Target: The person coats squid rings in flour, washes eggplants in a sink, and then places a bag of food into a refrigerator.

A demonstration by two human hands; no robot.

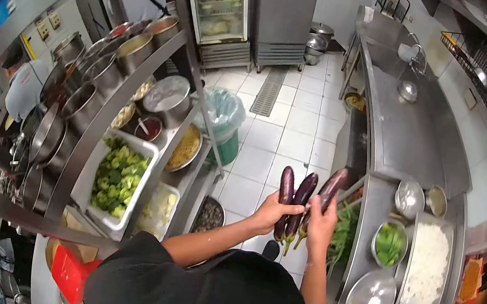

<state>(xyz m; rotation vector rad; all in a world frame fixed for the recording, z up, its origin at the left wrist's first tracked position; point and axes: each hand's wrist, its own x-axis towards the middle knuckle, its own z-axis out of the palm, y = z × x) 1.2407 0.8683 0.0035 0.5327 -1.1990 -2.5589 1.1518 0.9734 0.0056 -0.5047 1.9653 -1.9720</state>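
Note:
Three long purple eggplants are held upright in front of my body, stems pointing down. My left hand (274, 213) is closed round two of them, the left eggplant (287, 186) and the middle eggplant (306, 189), its thumb lying across both. Beside it, my right hand (321, 223) grips the right eggplant (331, 186), which leans to the right. The hands are close together, and the fingers behind the eggplants are partly hidden.
On the left rack (140, 81) stand several pots and a white tub of broccoli (120, 177). A bin with a clear bag (222, 112) stands beyond. To the right, the steel counter (409, 149) carries metal bowls, a bowl of green vegetables (391, 244) and a tray of white food (425, 276).

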